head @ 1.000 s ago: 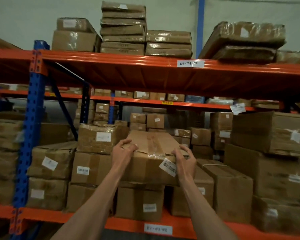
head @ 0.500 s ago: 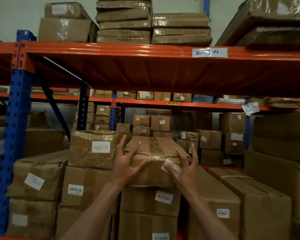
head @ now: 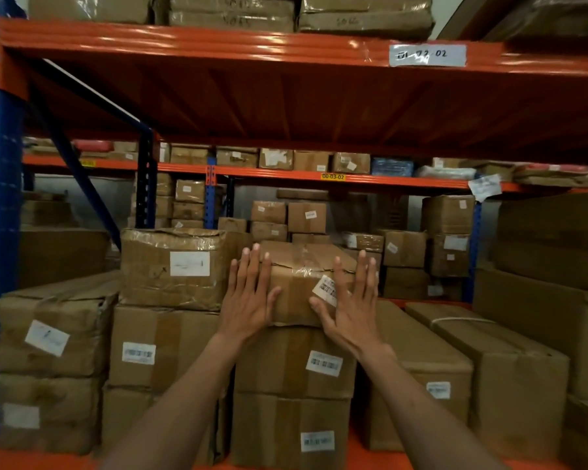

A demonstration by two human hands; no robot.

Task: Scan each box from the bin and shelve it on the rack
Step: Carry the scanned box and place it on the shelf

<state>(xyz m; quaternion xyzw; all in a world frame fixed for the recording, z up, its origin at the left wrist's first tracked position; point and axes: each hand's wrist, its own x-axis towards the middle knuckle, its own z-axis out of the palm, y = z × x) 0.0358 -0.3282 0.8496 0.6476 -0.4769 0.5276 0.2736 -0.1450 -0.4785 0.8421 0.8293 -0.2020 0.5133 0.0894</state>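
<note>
On the rack (head: 286,49), atop a stack of cartons (head: 292,361), sits your box (head: 299,283): dented brown cardboard under glossy, wrinkled tape, a barcode label (head: 325,290) peeling at its right corner. Your left hand (head: 248,300) presses flat against its front, fingers spread and pointing up; your right hand (head: 350,307) mirrors it, gripping nothing.

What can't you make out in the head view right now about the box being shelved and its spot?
- Barcode label on the box: partly covered by the right hand, print blurred.
- Box's far end: hidden behind its own front.
- Handwritten shelf tag: first digits smeared.
- Bin and scanner: outside the frame.
- Left hand: flat on the box's corner; how hard it presses can't be told.
</note>
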